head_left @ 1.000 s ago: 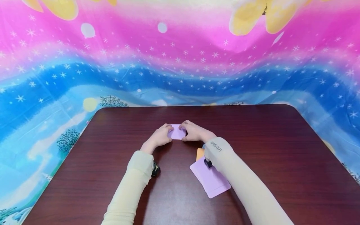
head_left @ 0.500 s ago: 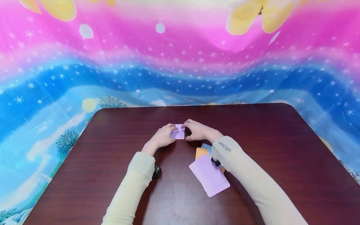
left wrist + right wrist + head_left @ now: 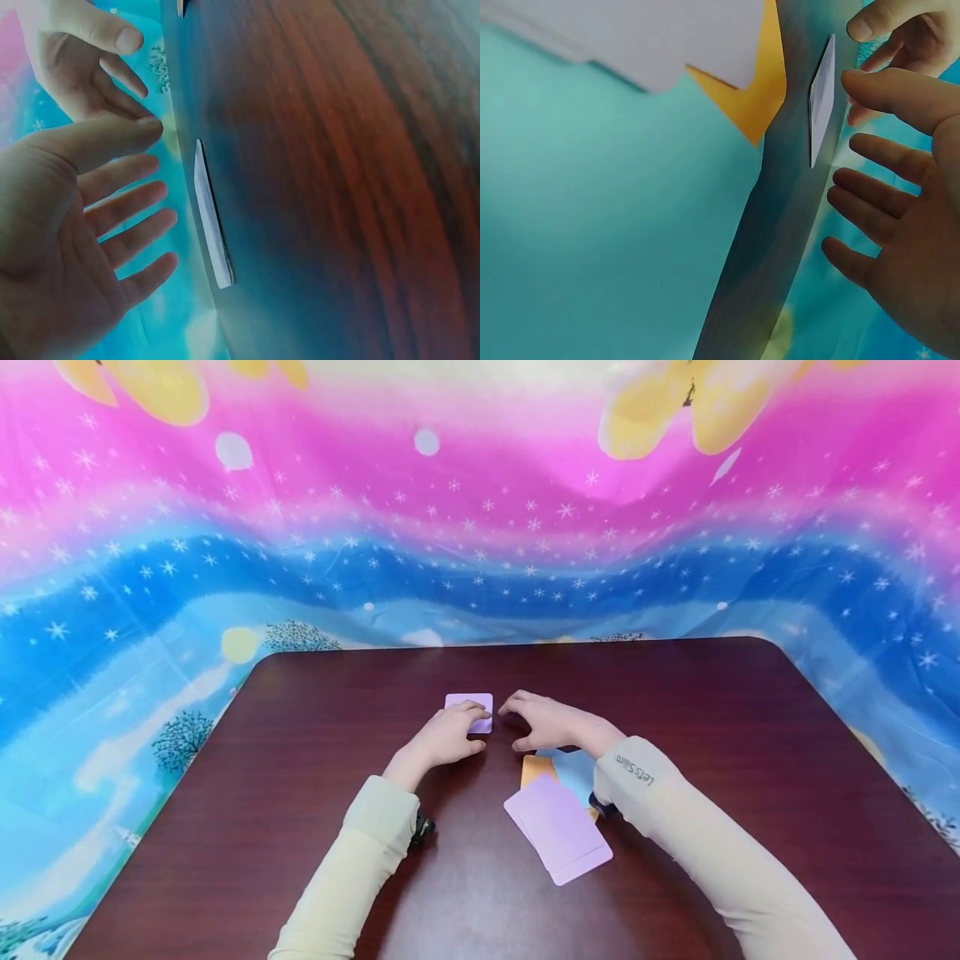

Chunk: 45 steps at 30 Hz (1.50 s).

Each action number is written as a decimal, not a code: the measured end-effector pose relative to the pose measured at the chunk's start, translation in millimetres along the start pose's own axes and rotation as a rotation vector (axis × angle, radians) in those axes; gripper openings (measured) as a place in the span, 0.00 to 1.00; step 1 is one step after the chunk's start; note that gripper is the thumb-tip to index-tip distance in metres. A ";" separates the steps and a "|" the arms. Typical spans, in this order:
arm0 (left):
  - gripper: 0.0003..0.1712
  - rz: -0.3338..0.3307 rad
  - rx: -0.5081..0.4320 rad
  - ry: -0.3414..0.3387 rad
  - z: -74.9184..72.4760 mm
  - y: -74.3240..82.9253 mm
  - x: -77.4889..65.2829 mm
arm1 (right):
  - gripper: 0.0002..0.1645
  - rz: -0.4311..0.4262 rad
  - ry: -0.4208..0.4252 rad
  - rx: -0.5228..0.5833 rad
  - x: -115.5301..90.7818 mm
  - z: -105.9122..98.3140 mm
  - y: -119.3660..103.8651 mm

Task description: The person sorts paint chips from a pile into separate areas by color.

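Card (image 3: 478, 699), lilac, lies flat on the table (image 3: 337, 714) below the nearer left hand (image 3: 444, 735), loosely spread and holding nothing, while the right hand (image 3: 555, 722), empty and wide, hovers just past the card's right edge.

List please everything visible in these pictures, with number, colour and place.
Wooden table: one, reddish brown, beneath the cards
Patterned cloth backdrop: one, multicoloured, behind the table
Small rectangular lilac card: at least one, lilac, toward the table's far edge
Rectangular lilac cards: at least two, lilac, overlapping, in the table's nearer part
Flat orange card: at least one, orange, partly beneath those
Flat blue card: at least one, light blue, right of the orange
Left hand: one, bare, above the small card
Right hand: one, bare, right of the small card
Cloth sleeves: two, cream, on both arms
Wrist devices: two, black, at the wrists
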State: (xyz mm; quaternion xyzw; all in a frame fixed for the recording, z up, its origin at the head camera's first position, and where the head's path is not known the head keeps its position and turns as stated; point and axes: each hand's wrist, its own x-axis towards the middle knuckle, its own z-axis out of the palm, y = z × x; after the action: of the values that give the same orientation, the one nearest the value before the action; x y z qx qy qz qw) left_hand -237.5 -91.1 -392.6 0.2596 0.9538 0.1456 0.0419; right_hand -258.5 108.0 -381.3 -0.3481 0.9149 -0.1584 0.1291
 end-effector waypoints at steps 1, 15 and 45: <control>0.28 0.007 0.005 -0.006 -1.4 1.3 -0.5 | 0.34 0.006 -0.001 0.003 -2.8 -0.8 0.3; 0.28 0.097 0.010 -0.002 5.1 14.0 -10.6 | 0.32 -0.072 0.068 0.043 -34.0 1.6 1.9; 0.25 0.202 0.031 -0.078 17.5 67.0 -38.0 | 0.27 -0.082 0.115 -0.056 -90.9 11.8 4.0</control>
State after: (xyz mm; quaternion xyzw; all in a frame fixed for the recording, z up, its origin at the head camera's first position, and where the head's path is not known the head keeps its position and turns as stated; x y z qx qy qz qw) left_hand -169.7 -50.8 -389.0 0.3604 0.9226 0.1241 0.0600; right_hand -190.9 170.1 -382.2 -0.3792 0.9099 -0.1574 0.0599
